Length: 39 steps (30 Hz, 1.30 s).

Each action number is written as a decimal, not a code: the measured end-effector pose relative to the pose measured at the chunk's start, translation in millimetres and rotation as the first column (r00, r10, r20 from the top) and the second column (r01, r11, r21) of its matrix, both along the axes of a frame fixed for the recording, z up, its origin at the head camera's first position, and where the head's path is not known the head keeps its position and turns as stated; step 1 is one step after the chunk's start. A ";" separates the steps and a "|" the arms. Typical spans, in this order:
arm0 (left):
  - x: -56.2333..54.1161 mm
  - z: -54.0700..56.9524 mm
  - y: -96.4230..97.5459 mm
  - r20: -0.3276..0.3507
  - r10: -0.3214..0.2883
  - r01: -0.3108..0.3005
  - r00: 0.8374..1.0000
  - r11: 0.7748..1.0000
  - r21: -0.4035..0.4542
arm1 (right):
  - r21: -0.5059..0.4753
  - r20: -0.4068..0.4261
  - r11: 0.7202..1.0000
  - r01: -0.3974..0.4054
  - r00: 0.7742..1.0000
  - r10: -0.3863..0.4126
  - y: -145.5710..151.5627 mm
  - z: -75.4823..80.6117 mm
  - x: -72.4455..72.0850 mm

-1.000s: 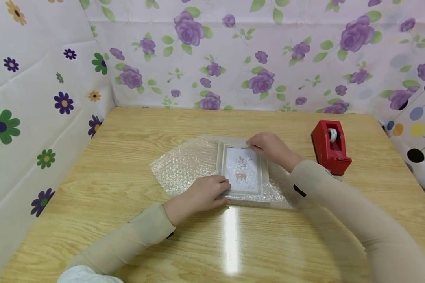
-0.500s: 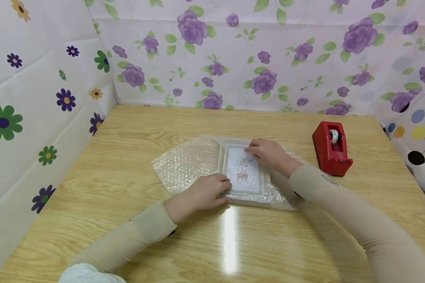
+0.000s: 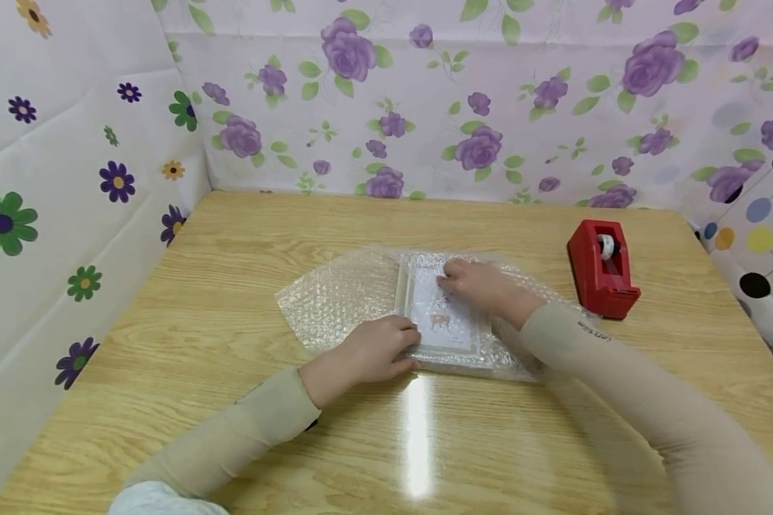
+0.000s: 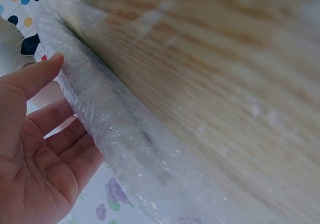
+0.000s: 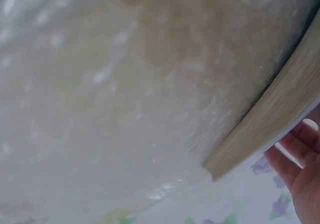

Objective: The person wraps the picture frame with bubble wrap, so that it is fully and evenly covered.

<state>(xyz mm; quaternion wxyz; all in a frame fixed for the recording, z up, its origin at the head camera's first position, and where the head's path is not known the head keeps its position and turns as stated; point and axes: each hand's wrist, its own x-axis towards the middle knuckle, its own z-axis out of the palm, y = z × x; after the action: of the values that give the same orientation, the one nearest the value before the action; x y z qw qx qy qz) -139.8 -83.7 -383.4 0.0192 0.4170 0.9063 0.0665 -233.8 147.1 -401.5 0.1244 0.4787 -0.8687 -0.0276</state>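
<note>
A picture frame [image 3: 435, 336] with a deer-and-flowers print lies on bubble wrap [image 3: 338, 297], which is folded over its near edge. My left hand [image 3: 370, 350] holds the near left corner of the wrapped frame, fingers on top and thumb along the front edge. In the left wrist view the thumb and fingers of my left hand [image 4: 45, 144] lie against the crinkled bubble wrap [image 4: 107, 119]. Over the frame's upper part, my right hand [image 3: 479, 286] pinches the far flap of bubble wrap. The right wrist view shows my right hand [image 5: 300, 164] beside the frame's wooden edge [image 5: 270, 104].
A red tape dispenser [image 3: 602, 272] with a roll of tape stands at the right, beyond my right forearm. The wooden table [image 3: 232, 236] is bordered by a flowered cloth [image 3: 425, 93] behind and patterned cloths at both sides.
My right hand has moved from the frame's far edge toward me and slightly left, drawing the bubble wrap over the frame's upper part. My left hand has stayed at its corner.
</note>
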 end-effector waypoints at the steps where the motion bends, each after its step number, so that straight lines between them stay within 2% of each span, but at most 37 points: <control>1: 0.3 0.0 -0.1 0.003 0.003 -0.003 1.000 1.000 -0.001 | 0.015 0.008 1.000 -0.019 1.000 0.018 -0.9 -0.1 1.4; 3: 1.0 0.3 -0.1 0.010 0.010 -0.010 1.000 1.000 -0.001 | 0.026 0.040 0.998 -0.050 0.998 0.049 -1.4 -0.5 5.1; 5: 1.5 0.6 0.2 0.019 0.012 -0.012 1.000 1.000 -0.005 | 0.021 0.112 0.999 -0.040 0.993 0.037 0.4 -0.7 9.5; 9: 1.2 2.1 1.2 0.016 0.007 -0.007 1.000 1.000 0.002 | 0.025 0.268 0.999 0.037 0.962 -0.042 5.2 4.4 18.3; 12: 0.4 2.9 1.5 0.010 0.012 -0.012 1.000 1.000 0.013 | 0.066 0.325 0.995 0.078 0.941 -0.095 6.4 9.4 23.7; 16: 0.0 2.9 1.4 0.019 0.017 -0.017 1.000 0.999 0.029 | 0.102 0.339 0.989 0.105 0.931 -0.134 5.7 10.7 29.9; 24: 0.4 0.2 1.0 0.032 0.040 -0.041 0.999 0.999 0.032 | 0.147 0.273 0.983 0.108 0.951 -0.145 3.7 9.9 37.7; 30: 1.5 0.0 1.1 0.042 0.051 -0.052 0.998 0.998 0.035 | 0.089 0.324 0.991 0.100 0.938 -0.123 6.6 5.3 41.4; 36: 3.8 -0.8 0.7 0.033 0.053 -0.054 0.998 0.998 0.033 | 0.074 0.365 0.990 0.124 0.920 -0.142 8.4 0.9 42.7; 39: 4.1 0.2 0.3 0.064 0.045 -0.049 0.997 0.998 0.048 | 0.078 0.377 0.988 0.132 0.914 -0.152 8.3 1.8 43.3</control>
<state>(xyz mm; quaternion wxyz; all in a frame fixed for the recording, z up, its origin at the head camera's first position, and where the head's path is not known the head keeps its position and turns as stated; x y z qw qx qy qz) -135.7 -83.5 -383.2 0.0359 0.3936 0.9128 0.1025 -190.5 155.3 -399.7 -0.0615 0.4136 -0.9077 0.0351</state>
